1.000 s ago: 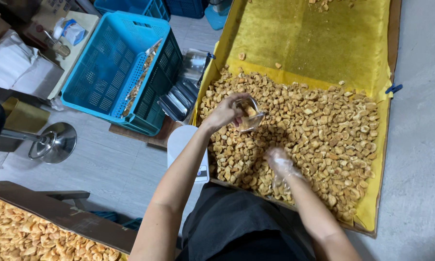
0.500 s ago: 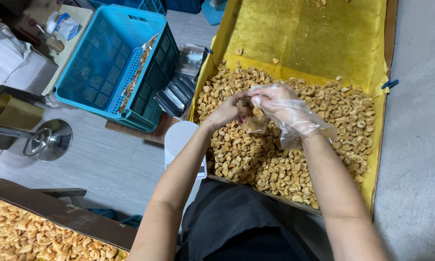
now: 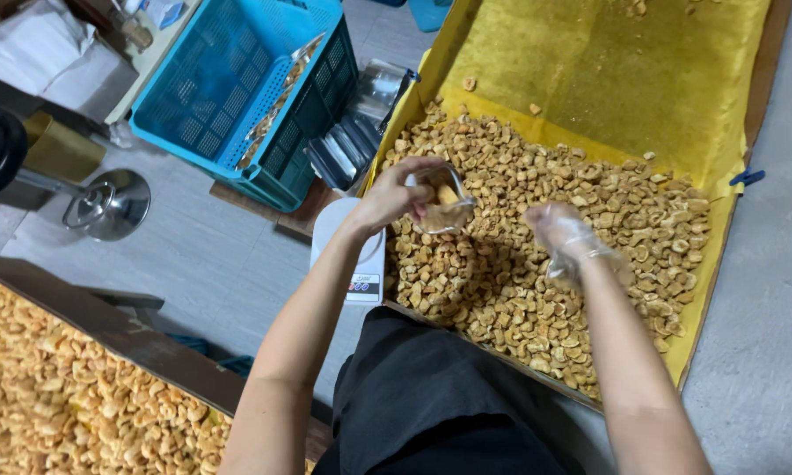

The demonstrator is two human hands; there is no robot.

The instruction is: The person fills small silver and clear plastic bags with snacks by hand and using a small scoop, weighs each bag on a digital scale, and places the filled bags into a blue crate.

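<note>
— What is your left hand (image 3: 394,195) doing?
— Your fingers grip a small clear bag (image 3: 442,209) with a few golden pieces inside, above the tray's (image 3: 732,230) near-left edge.
— And your right hand (image 3: 561,230)?
— Gloved in thin plastic, it rests on the heap of snack pieces (image 3: 536,237); I can't tell if it's grasping any.
</note>
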